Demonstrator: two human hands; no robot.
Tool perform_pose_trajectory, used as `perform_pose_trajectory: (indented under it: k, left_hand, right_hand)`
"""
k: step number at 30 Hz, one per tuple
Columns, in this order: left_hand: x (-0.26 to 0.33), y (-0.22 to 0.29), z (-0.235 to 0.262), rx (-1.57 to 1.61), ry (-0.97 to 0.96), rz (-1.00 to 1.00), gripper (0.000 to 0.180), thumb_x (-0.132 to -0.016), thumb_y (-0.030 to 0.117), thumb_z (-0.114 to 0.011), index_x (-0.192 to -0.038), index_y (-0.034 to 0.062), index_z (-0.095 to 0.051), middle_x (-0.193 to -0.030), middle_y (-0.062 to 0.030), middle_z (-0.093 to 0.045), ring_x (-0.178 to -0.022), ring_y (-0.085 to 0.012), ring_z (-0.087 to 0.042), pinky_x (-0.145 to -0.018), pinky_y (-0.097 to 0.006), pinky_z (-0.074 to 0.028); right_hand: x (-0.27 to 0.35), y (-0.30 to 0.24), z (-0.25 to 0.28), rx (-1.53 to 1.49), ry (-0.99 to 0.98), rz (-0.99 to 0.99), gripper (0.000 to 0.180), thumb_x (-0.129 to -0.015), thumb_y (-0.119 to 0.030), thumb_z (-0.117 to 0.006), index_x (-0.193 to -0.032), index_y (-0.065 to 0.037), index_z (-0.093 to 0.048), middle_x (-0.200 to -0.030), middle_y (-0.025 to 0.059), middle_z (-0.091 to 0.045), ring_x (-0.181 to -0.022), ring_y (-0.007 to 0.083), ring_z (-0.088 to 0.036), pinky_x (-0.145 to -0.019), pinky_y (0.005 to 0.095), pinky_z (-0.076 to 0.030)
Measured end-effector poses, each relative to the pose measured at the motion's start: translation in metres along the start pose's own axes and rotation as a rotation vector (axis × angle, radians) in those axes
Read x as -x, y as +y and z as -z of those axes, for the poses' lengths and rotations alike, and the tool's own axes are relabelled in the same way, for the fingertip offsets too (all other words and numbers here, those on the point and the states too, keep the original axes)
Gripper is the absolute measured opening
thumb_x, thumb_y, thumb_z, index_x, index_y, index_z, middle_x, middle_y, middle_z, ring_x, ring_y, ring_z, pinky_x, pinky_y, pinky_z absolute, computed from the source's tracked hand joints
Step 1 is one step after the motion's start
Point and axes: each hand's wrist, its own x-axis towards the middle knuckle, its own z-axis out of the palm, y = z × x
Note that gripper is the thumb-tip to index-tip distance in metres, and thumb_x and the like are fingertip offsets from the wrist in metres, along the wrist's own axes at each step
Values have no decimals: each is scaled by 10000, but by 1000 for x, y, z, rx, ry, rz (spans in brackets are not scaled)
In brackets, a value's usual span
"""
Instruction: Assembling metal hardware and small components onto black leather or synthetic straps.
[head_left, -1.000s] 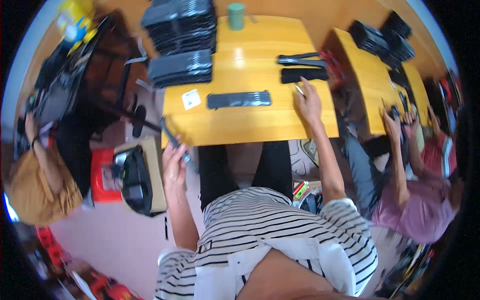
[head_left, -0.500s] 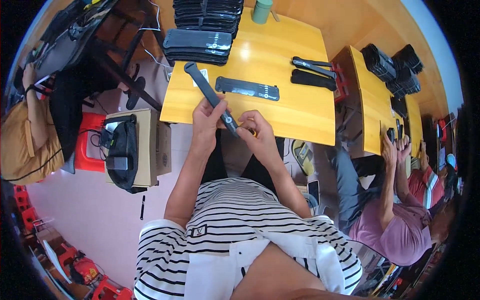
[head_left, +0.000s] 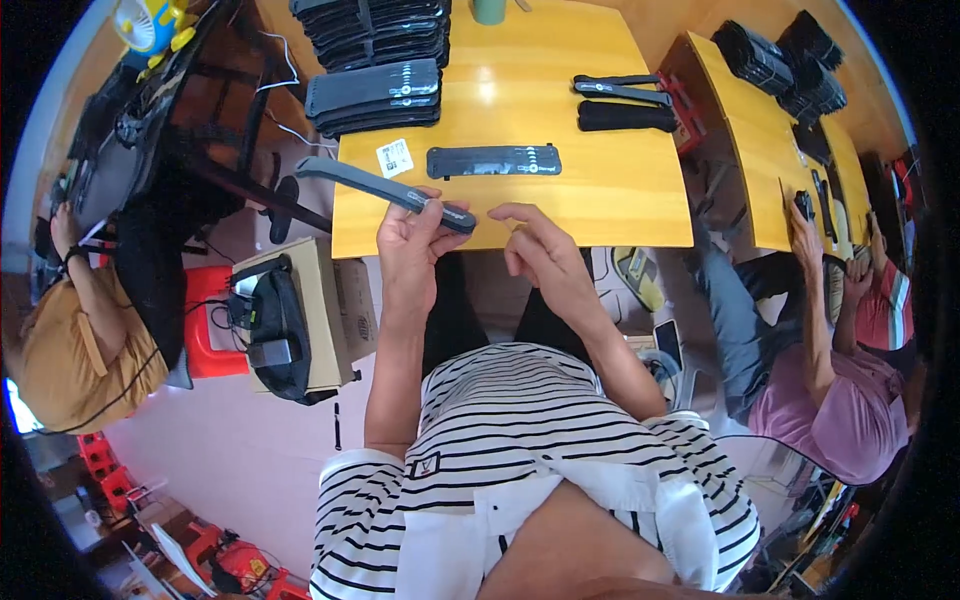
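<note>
My left hand (head_left: 408, 245) is closed on a long, narrow dark grey strap (head_left: 372, 184) with small white print, near the table's front edge. The strap's far end points left and bends down slightly. Just right of its rounded near end, my right hand (head_left: 548, 250) is apart from it, empty, with the index finger stretched out and the others bent. A wider dark flat sleeve (head_left: 490, 160) with a shiny strip lies beyond my hands. Left of that sleeve lies a white printed label (head_left: 394, 158).
Dark flat sleeves are stacked (head_left: 375, 95) at the table's back left, near a green canister (head_left: 489, 10). Several narrow dark pieces (head_left: 625, 115) lie at the right of the yellow table (head_left: 600, 210). A cardboard box (head_left: 335, 300) stands at lower left. Other people sit on both sides.
The strap in my left hand has turned from steep to nearly level, its far end swinging left and down. My right hand has let go of its near end and moved right.
</note>
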Motion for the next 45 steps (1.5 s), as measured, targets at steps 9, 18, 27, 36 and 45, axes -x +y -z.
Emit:
perform_pose_trajectory:
  k: [9,18,27,36,45]
  left_hand:
    - [5,0,-2,-3,1,-138,153,-882,59,-509,-1030,27,-488,-903,-158,-626,-813,-174,-639,-653,-269,-565]
    - [6,-5,-5,-38,24,-177,181,-866,41,-530,-1041,17,-492,-903,-155,-628,-834,-180,-636,-664,-271,-567]
    - [6,-4,-5,-52,50,-180,208,-863,39,-533,-1066,5,-503,-887,-127,-628,-848,-173,-631,-672,-274,-566]
    - [11,-13,-13,-185,107,-245,188,-859,22,-531,-1047,18,-530,-937,-141,-626,-829,-159,-627,-678,-274,-561]
    - [13,-21,-20,-173,68,-288,258,-816,-53,-565,-1072,-44,-537,-982,-107,-609,-879,-135,-597,-786,-269,-521]
  right_hand:
    - [3,-4,-12,376,-13,89,375,-850,-85,-479,-1214,-170,-461,-684,143,-562,-651,305,-580,-586,394,-444]
    - [3,-1,-11,481,15,125,395,-843,-98,-492,-1223,-199,-461,-772,158,-590,-705,330,-585,-616,431,-450]
    - [1,-3,-12,443,-17,47,403,-835,-91,-498,-1222,-205,-482,-730,161,-587,-661,337,-580,-603,432,-452]
    - [4,6,-18,526,120,120,399,-834,-84,-489,-1213,-209,-506,-807,166,-612,-715,339,-594,-625,431,-466]
    - [5,15,-19,435,194,149,376,-855,-81,-472,-1212,-187,-522,-898,176,-606,-770,344,-597,-643,414,-468]
